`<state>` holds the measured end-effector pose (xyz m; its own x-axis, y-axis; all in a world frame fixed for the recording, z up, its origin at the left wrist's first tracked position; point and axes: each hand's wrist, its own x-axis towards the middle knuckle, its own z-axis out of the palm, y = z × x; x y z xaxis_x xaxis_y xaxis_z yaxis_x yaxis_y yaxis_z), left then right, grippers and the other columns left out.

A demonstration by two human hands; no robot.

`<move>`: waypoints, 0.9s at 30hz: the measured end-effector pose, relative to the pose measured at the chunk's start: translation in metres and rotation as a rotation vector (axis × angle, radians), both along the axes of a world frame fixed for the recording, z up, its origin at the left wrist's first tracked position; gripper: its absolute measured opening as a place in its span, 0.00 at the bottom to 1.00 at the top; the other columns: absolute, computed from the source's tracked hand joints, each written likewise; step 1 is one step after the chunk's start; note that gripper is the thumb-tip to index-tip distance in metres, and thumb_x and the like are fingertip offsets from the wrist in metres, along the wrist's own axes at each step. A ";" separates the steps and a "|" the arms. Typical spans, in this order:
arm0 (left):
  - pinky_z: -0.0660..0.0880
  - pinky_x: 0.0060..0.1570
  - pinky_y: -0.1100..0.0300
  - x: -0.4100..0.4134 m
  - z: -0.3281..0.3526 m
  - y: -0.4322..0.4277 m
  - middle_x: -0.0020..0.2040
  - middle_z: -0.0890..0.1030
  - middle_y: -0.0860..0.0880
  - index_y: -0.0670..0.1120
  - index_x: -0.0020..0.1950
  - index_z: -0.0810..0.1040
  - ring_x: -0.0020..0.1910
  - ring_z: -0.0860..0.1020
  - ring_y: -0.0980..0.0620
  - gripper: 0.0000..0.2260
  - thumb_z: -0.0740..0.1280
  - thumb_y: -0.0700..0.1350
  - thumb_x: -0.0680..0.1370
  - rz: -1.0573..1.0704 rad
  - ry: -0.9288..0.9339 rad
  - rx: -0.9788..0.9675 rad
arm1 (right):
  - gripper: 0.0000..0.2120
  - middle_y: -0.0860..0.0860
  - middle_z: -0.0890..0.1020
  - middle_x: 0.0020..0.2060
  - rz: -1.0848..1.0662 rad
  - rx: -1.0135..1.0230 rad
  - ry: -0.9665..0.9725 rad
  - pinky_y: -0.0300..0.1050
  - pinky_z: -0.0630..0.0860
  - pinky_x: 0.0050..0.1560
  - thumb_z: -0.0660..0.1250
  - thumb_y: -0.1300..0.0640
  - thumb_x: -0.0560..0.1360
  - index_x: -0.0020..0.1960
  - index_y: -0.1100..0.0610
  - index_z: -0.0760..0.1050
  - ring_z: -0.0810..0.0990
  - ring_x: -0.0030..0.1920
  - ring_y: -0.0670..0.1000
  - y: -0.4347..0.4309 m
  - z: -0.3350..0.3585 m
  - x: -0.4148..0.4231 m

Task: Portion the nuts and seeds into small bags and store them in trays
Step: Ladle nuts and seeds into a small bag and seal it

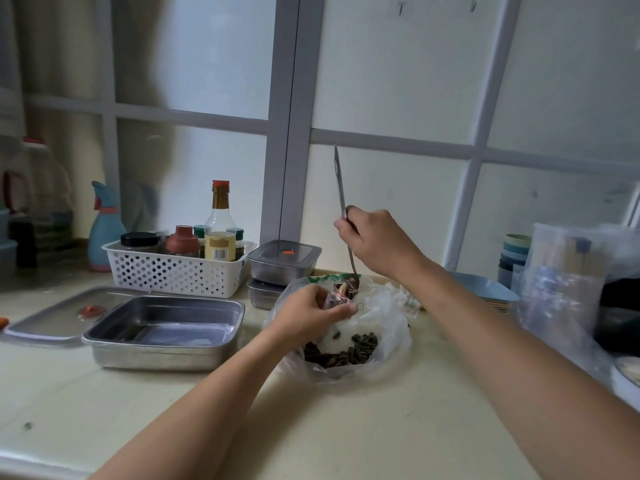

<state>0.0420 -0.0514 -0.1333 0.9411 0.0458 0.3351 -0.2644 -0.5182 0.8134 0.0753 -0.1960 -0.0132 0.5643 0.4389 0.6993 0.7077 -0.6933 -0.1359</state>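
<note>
My right hand [377,245] grips the handle of a long metal spoon [341,188], held nearly upright, its bowl down at the mouth of a small clear bag [337,297]. My left hand [308,313] pinches that small bag open, just above a large clear plastic bag [384,327] that lies on the counter. Dark sunflower seeds [360,344] are heaped in the large bag, and a few seeds sit in the spoon's bowl. An open steel tray [104,336] stands to the left of my left hand, with its lid [45,323] lying beside it.
Two stacked lidded steel boxes [284,258] and a white perforated basket [180,275] of bottles and jars stand behind the tray. A blue spray bottle [104,230] is at the far left. Stacked cups [516,251], a blue plate [485,289] and plastic bags [561,289] crowd the right side.
</note>
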 end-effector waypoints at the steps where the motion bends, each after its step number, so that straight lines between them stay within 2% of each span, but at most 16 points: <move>1: 0.76 0.42 0.61 -0.001 0.000 -0.001 0.46 0.82 0.50 0.46 0.55 0.78 0.41 0.78 0.56 0.25 0.77 0.63 0.71 0.010 -0.007 0.001 | 0.14 0.56 0.75 0.30 0.000 -0.022 -0.021 0.57 0.73 0.37 0.60 0.53 0.85 0.42 0.57 0.67 0.73 0.33 0.62 0.001 0.001 -0.002; 4: 0.75 0.44 0.59 -0.001 0.001 -0.002 0.43 0.80 0.53 0.47 0.54 0.78 0.40 0.76 0.57 0.24 0.77 0.63 0.71 0.026 -0.028 -0.003 | 0.14 0.56 0.73 0.29 -0.002 -0.059 -0.075 0.58 0.72 0.35 0.60 0.53 0.85 0.42 0.57 0.65 0.71 0.32 0.63 0.004 0.003 -0.006; 6: 0.75 0.45 0.59 -0.001 0.001 -0.001 0.44 0.80 0.54 0.47 0.55 0.78 0.41 0.77 0.58 0.24 0.77 0.63 0.71 0.025 -0.044 -0.007 | 0.13 0.57 0.72 0.28 -0.013 -0.061 -0.115 0.59 0.72 0.34 0.60 0.54 0.84 0.42 0.57 0.65 0.71 0.31 0.64 0.004 0.005 -0.008; 10: 0.71 0.38 0.68 -0.005 0.004 -0.002 0.45 0.78 0.58 0.51 0.54 0.76 0.42 0.75 0.64 0.21 0.77 0.61 0.71 0.048 -0.099 0.000 | 0.13 0.56 0.72 0.28 -0.053 -0.076 -0.176 0.58 0.73 0.32 0.59 0.54 0.84 0.42 0.57 0.65 0.72 0.31 0.65 0.003 0.007 -0.011; 12: 0.72 0.40 0.67 -0.005 0.004 -0.002 0.45 0.79 0.58 0.50 0.55 0.77 0.43 0.76 0.63 0.21 0.77 0.61 0.71 0.049 -0.105 0.005 | 0.13 0.54 0.71 0.27 -0.057 -0.077 -0.197 0.58 0.72 0.31 0.59 0.55 0.84 0.42 0.56 0.65 0.71 0.30 0.64 0.003 0.007 -0.013; 14: 0.74 0.42 0.65 -0.005 0.004 -0.002 0.46 0.80 0.57 0.49 0.57 0.78 0.44 0.77 0.62 0.23 0.77 0.62 0.71 0.050 -0.110 0.015 | 0.14 0.52 0.69 0.26 -0.049 -0.067 -0.192 0.58 0.71 0.31 0.59 0.55 0.84 0.41 0.57 0.64 0.71 0.30 0.63 0.003 0.006 -0.013; 17: 0.72 0.40 0.68 -0.005 0.003 -0.001 0.46 0.80 0.58 0.49 0.58 0.78 0.44 0.77 0.63 0.23 0.78 0.61 0.71 0.053 -0.116 0.017 | 0.15 0.54 0.69 0.25 -0.022 -0.040 -0.142 0.60 0.71 0.32 0.59 0.55 0.84 0.40 0.58 0.65 0.70 0.29 0.62 0.003 0.005 -0.012; 20: 0.70 0.34 0.72 -0.006 0.004 -0.002 0.44 0.79 0.58 0.51 0.56 0.76 0.39 0.76 0.65 0.21 0.77 0.61 0.72 0.047 -0.110 0.024 | 0.15 0.53 0.70 0.25 -0.025 -0.023 -0.161 0.59 0.70 0.30 0.59 0.54 0.84 0.40 0.58 0.66 0.70 0.28 0.61 0.000 0.006 -0.011; 23: 0.70 0.32 0.74 -0.003 0.003 -0.003 0.42 0.80 0.55 0.49 0.55 0.76 0.33 0.76 0.70 0.20 0.77 0.59 0.72 0.040 -0.111 -0.016 | 0.15 0.51 0.69 0.24 0.002 -0.017 -0.202 0.58 0.69 0.29 0.60 0.55 0.84 0.41 0.58 0.67 0.69 0.27 0.60 0.001 0.007 -0.012; 25: 0.71 0.34 0.73 -0.004 0.004 -0.003 0.43 0.80 0.56 0.48 0.57 0.76 0.35 0.77 0.69 0.21 0.78 0.59 0.72 0.048 -0.116 -0.036 | 0.13 0.50 0.68 0.24 0.031 -0.038 -0.246 0.58 0.70 0.28 0.60 0.56 0.84 0.41 0.59 0.68 0.69 0.27 0.60 0.002 0.007 -0.015; 27: 0.72 0.38 0.72 -0.004 0.005 -0.002 0.47 0.79 0.57 0.47 0.62 0.77 0.42 0.77 0.65 0.26 0.77 0.60 0.72 0.073 -0.138 -0.026 | 0.13 0.49 0.68 0.26 0.048 -0.064 -0.300 0.54 0.70 0.28 0.59 0.54 0.83 0.44 0.61 0.71 0.70 0.27 0.62 0.004 0.007 -0.018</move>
